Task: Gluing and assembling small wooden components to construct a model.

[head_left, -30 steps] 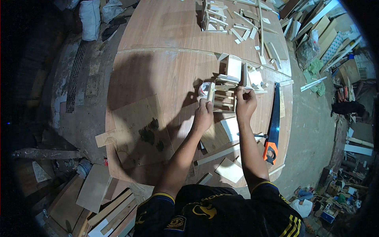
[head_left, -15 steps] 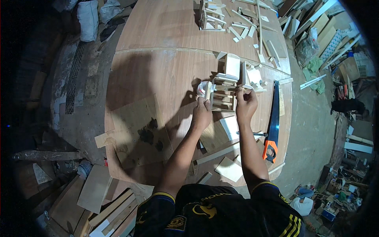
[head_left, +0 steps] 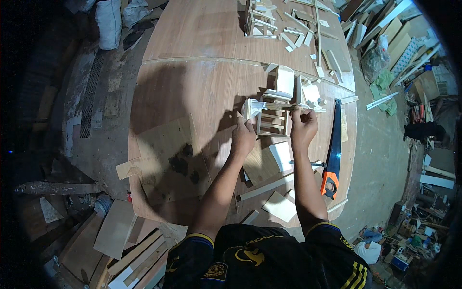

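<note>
My left hand point(head_left: 243, 137) is closed on a small pale wooden piece point(head_left: 247, 111), held upright near the middle of the table. In my right hand point(head_left: 303, 129), the fingertips pinch the brown handle of a slim brush point(head_left: 281, 106). Its whitish end points left and meets the wooden piece. Just below the brush stands a small slatted wooden frame point(head_left: 272, 126), between my two hands. Behind it lies a pale, round-ended wooden part point(head_left: 284, 81). The container seen earlier by the left hand is largely hidden behind the wooden piece.
A handsaw point(head_left: 332, 154) with an orange handle lies along the right side of the table point(head_left: 207, 86). A hammer-like tool point(head_left: 315, 164) is beside my right forearm. Wood offcuts point(head_left: 298, 38) and another small frame point(head_left: 260, 21) are at the far end. A plywood sheet point(head_left: 166, 159) lies left.
The wooden piece in my left hand has tilted and shifted slightly left. My right hand has moved slightly right, and the brush's whitish end now shows more clearly against the piece.
</note>
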Available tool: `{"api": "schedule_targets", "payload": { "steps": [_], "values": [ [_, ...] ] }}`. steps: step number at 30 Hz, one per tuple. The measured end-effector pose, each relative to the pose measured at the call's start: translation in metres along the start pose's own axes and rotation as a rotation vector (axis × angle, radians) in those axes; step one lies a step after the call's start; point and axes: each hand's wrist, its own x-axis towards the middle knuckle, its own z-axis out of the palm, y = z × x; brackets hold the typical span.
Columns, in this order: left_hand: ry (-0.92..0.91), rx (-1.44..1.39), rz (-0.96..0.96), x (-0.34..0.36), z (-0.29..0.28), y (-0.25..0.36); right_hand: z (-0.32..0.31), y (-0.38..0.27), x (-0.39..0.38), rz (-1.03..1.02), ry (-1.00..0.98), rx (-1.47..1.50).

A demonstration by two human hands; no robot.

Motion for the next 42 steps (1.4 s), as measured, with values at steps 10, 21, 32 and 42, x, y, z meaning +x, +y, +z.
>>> {"api": "schedule_targets", "payload": {
  "steps": [10,21,32,42],
  "values": [
    [0.018,0.014,0.023,0.002,0.001,-0.008,-0.003,0.002,0.009,0.02,0.033,0.003],
    [0.072,-0.156,0.039,-0.031,-0.001,-0.01,0.001,0.014,0.005,0.088,0.057,0.058],
    [0.0,-0.487,-0.106,-0.016,0.009,-0.031,0.01,0.008,0.007,0.136,-0.052,-0.056],
    [-0.139,-0.576,-0.238,-0.018,-0.01,-0.002,0.012,0.002,0.008,0.138,-0.222,0.181]
  ]
}}
